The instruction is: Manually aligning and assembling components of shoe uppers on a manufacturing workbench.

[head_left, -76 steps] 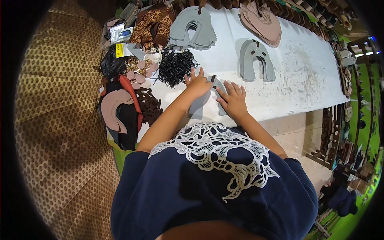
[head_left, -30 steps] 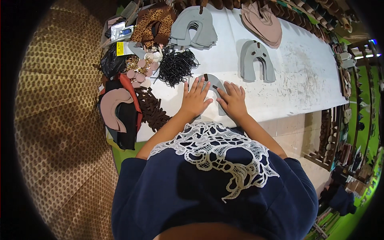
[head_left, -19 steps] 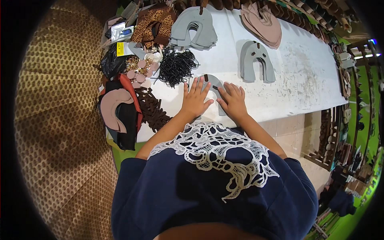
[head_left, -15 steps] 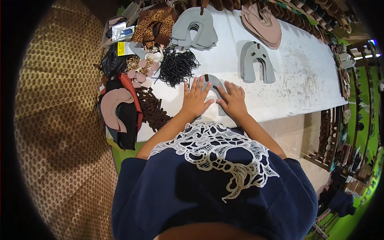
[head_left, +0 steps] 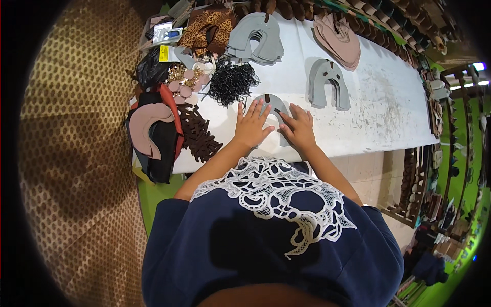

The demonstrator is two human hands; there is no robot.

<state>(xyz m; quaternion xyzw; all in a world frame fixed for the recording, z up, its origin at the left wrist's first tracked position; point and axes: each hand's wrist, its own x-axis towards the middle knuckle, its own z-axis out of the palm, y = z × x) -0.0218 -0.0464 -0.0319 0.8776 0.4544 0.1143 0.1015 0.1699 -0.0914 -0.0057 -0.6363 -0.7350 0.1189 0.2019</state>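
Note:
A grey horseshoe-shaped piece [head_left: 274,104], which looks like a cut shoe upper, lies on the white-covered table in front of me. Dark brown tabs sit on its curve and beside my right fingers. My left hand [head_left: 250,128] rests open on its left side, fingers spread and pointing away from me. On the other side, my right hand [head_left: 302,132] also lies open, its fingertips near the brown tab. Both hands partly cover the two legs of the piece.
A stack of similar grey pieces [head_left: 322,82] lies to the right, another grey stack [head_left: 271,36] farther back. Pink pieces [head_left: 342,46], a black beaded heap [head_left: 230,84], pink discs [head_left: 179,89] and dark brown strips [head_left: 197,130] surround the work spot. Shoes line the far edge.
The view has shifted slightly. My right fingers have drawn in a little over the grey piece, by its tab; my left hand stays nearly where it was.

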